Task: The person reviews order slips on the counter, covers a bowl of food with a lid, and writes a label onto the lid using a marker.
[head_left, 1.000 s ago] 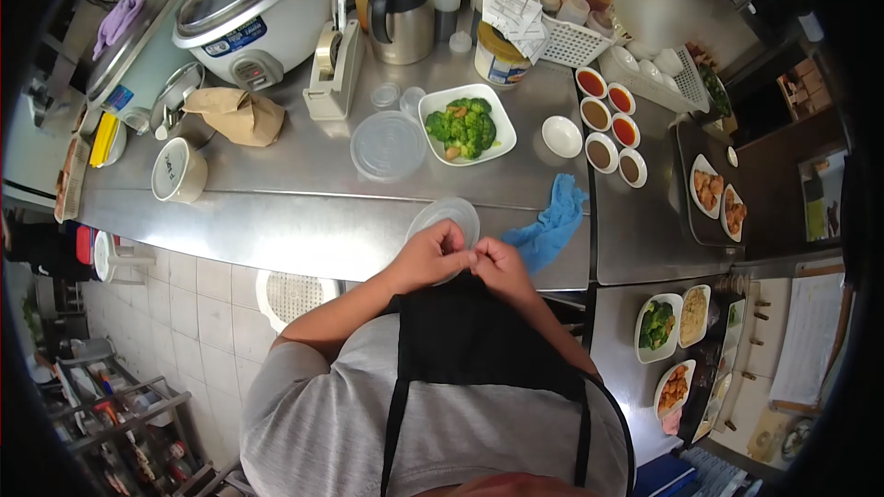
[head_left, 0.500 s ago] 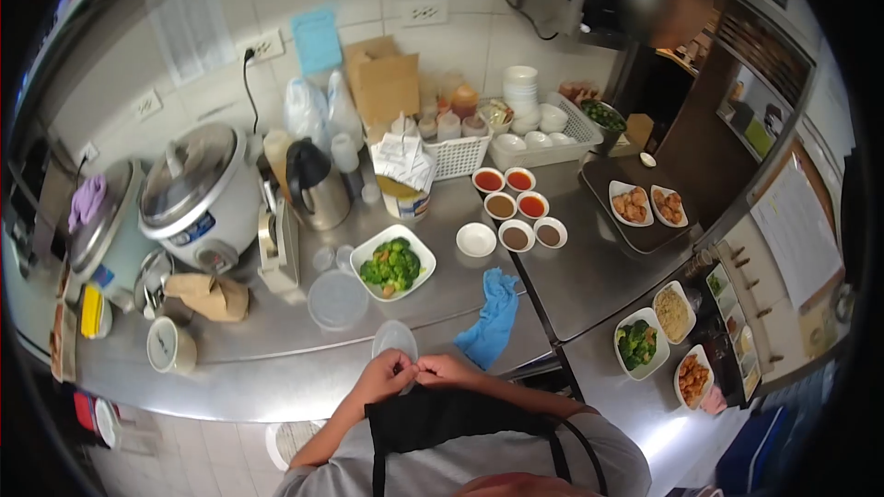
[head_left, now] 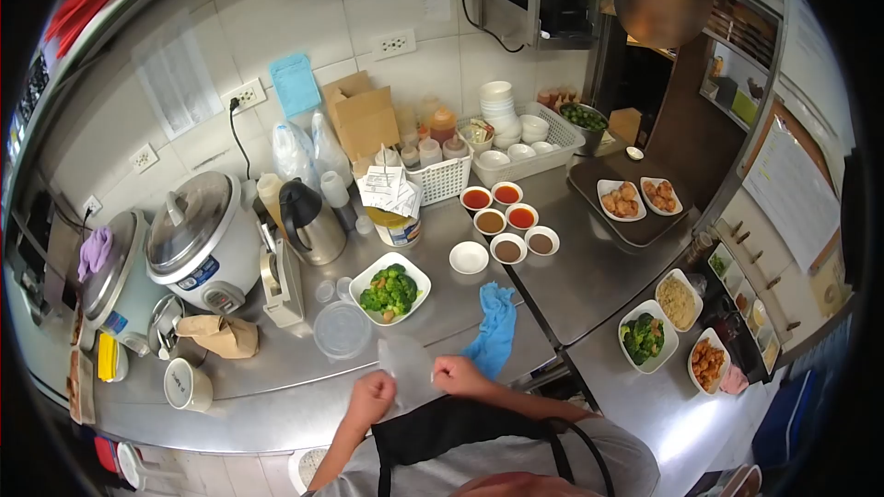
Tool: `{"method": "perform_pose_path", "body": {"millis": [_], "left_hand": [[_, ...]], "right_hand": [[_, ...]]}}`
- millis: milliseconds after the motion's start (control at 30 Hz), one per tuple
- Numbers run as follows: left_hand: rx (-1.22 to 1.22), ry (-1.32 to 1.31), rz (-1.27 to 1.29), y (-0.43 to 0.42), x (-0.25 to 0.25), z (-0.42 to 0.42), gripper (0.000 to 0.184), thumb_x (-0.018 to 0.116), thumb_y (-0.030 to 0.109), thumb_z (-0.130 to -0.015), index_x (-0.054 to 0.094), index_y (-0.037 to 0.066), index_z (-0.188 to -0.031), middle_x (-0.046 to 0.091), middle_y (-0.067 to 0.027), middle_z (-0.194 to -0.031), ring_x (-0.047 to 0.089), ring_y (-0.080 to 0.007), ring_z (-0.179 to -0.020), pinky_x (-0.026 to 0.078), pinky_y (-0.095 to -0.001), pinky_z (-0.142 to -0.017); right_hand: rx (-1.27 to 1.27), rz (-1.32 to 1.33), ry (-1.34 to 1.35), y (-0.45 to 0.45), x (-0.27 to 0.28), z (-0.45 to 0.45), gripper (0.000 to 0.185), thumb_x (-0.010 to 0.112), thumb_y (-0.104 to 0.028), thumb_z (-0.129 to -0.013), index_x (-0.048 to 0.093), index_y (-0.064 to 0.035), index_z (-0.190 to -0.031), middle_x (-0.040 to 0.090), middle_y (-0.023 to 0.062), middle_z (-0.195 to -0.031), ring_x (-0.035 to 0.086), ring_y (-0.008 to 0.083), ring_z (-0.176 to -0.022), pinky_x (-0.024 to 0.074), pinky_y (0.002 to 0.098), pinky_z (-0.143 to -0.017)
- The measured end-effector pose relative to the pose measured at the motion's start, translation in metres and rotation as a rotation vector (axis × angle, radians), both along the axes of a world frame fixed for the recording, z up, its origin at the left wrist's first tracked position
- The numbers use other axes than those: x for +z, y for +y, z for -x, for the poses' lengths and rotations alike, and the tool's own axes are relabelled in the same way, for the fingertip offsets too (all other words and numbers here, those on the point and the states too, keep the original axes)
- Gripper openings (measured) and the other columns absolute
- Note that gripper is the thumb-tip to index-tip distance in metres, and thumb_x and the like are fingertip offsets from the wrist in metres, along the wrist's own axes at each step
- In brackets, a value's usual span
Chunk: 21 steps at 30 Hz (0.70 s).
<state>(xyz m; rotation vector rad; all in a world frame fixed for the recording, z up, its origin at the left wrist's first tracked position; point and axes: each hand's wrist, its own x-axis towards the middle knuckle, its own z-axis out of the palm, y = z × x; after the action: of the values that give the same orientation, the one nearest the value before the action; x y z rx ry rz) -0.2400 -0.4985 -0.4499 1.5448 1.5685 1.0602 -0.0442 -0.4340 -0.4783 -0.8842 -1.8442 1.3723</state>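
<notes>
A thin clear plastic bag (head_left: 405,364) is stretched between my two hands at the counter's front edge. My left hand (head_left: 372,398) is closed, with curled fingers gripping the bag's left side. On the other side, my right hand (head_left: 460,375) is also curled shut at the bag's right edge; its fingertips are partly hidden. Just beyond the bag lies a round clear plastic lid (head_left: 342,330). Behind it stands a white square bowl (head_left: 416,302) of broccoli (head_left: 390,293). A crumpled blue cloth (head_left: 493,322) rests to the right, near my right hand.
Small sauce cups (head_left: 491,221) stand mid-counter. A brown tray (head_left: 589,189) carries two dishes of fried pieces. Filled bowls (head_left: 648,364) sit at right. Rice cookers (head_left: 207,239), a metal jug (head_left: 313,225) and a paper bag (head_left: 219,336) line the left. Another person is at the back right.
My hands have moved apart from fingertips touching, and the clear bag now spreads between them. The head view has shifted slightly.
</notes>
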Motion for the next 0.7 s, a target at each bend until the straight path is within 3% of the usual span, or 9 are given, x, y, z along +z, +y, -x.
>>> {"method": "perform_pose_path", "body": {"millis": [133,233,267,367,467,567,700], "left_hand": [[0.213,-0.17,0.004,-0.002,0.014,0.039,0.012,0.052,0.002,-0.071,0.048,0.003,-0.06,0.048,-0.0024,-0.056,0.043,-0.0107,-0.052,0.036,-0.024,-0.048],[0.152,-0.046,-0.13,-0.002,0.012,0.046,0.011,0.052,0.002,-0.071,0.048,0.003,-0.06,0.05,-0.0047,-0.057,0.047,-0.0148,-0.054,0.038,-0.0258,-0.052],[0.088,0.164,-0.227,0.0,0.017,0.041,0.009,0.053,0.002,-0.07,0.049,0.002,-0.062,0.053,-0.0086,-0.066,0.051,-0.0204,-0.062,0.04,-0.0287,-0.06],[-0.012,0.099,-0.254,0.002,0.018,0.01,0.008,0.054,0.005,-0.071,0.05,0.002,-0.064,0.054,-0.0128,-0.078,0.053,-0.0267,-0.074,0.041,-0.0309,-0.068],[-0.167,0.013,-0.126,0.005,0.007,-0.013,0.01,0.058,0.008,-0.07,0.051,0.004,-0.065,0.052,-0.0147,-0.09,0.051,-0.0284,-0.085,0.04,-0.0313,-0.075],[-0.274,0.114,-0.181,0.007,-0.008,-0.026,0.015,0.063,0.012,-0.067,0.051,0.005,-0.07,0.05,-0.0151,-0.096,0.049,-0.0304,-0.092,0.039,-0.0332,-0.078],[-0.19,0.216,-0.252,0.008,-0.002,-0.035,0.025,0.067,0.014,-0.062,0.049,0.005,-0.078,0.048,-0.0158,-0.097,0.048,-0.0312,-0.09,0.039,-0.0351,-0.076]], "right_hand": [[-0.079,-0.027,-0.003,0.011,-0.014,-0.012,0.008,0.051,-0.007,-0.07,0.048,-0.0024,-0.064,0.047,0.0032,-0.058,0.042,0.0083,-0.053,0.0344,0.0252,-0.046],[0.003,-0.116,0.1,0.01,-0.035,-0.002,0.008,0.052,-0.007,-0.072,0.048,-0.002,-0.066,0.048,0.0041,-0.062,0.044,0.0081,-0.058,0.0356,0.0245,-0.049],[0.041,-0.096,0.106,0.01,-0.036,0.001,0.008,0.051,-0.007,-0.072,0.048,-0.0021,-0.067,0.049,0.0039,-0.064,0.044,0.0078,-0.059,0.0361,0.024,-0.051],[0.145,0.009,0.122,0.009,-0.037,0.01,0.008,0.05,-0.007,-0.075,0.049,-0.0024,-0.069,0.051,0.0025,-0.067,0.046,0.0069,-0.062,0.0374,0.0227,-0.054],[0.215,0.158,0.079,0.006,-0.026,0.009,0.009,0.048,-0.008,-0.076,0.05,-0.0028,-0.069,0.051,0.0007,-0.068,0.046,0.0062,-0.063,0.0378,0.0215,-0.055],[0.224,0.254,0.026,0.006,-0.013,0.002,0.01,0.047,-0.008,-0.077,0.05,-0.0032,-0.069,0.052,0.0002,-0.069,0.046,0.006,-0.063,0.0379,0.0206,-0.056],[0.164,0.365,0.206,0.007,-0.031,0.004,0.01,0.047,-0.011,-0.077,0.05,-0.0034,-0.071,0.053,0.0017,-0.066,0.049,0.0071,-0.061,0.0392,0.0206,-0.054]]}}
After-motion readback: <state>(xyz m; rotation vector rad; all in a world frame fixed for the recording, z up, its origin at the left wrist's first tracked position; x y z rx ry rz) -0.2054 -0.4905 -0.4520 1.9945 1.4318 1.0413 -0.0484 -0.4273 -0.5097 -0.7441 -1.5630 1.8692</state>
